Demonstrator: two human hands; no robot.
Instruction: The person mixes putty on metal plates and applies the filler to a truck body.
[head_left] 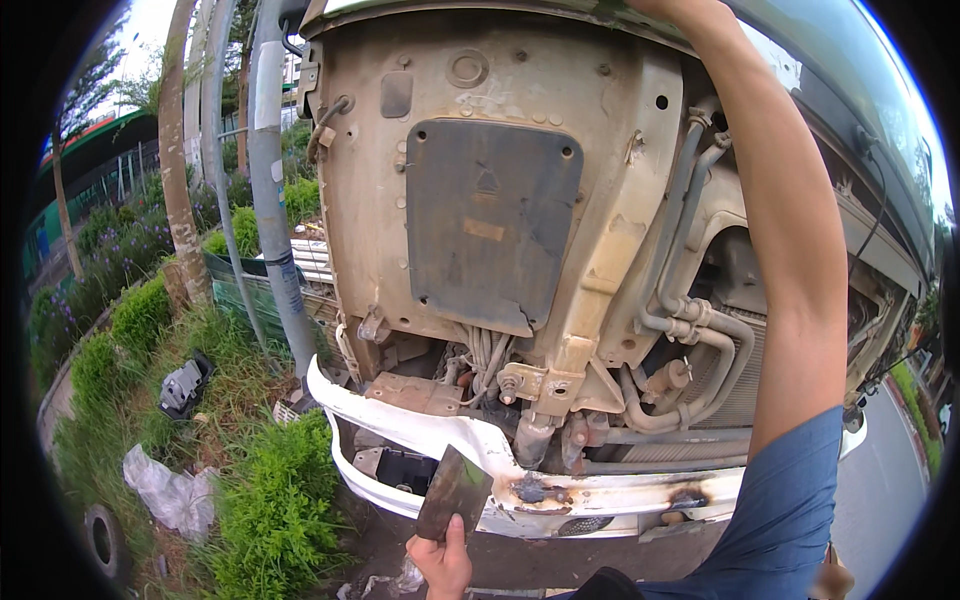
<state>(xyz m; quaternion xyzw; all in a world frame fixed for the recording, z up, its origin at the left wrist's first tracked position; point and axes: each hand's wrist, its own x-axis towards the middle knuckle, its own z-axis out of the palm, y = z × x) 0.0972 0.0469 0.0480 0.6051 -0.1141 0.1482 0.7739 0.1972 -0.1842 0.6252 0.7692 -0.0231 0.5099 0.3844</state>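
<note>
Nearest to me, my right arm (790, 300) in its blue sleeve (780, 510) is rising from the lower right and reaching far up over the tilted vehicle cab (500, 130). Its hand is running out past the top edge of the view, so I cannot tell whether those fingers are gripping anything.

Low and near, my left hand (442, 560) is holding up a flat dark metal scraper blade (455, 490), fingers wrapped around its lower end and thumb pressing along the face. Part of that hand is being cut off by the bottom edge. The blade is standing tilted, just in front of the white bumper rail (420, 425), which is showing rust-stained spots to the right.

Beyond, a dark panel (490, 220) is covering the middle of the grimy underside, and grey hoses (690, 330) are curving on the right, their ends disappearing behind the frame.

Far left, a pale pole (270, 190) is standing in weeds, with a crumpled plastic sheet (170, 495) lying near.
</note>
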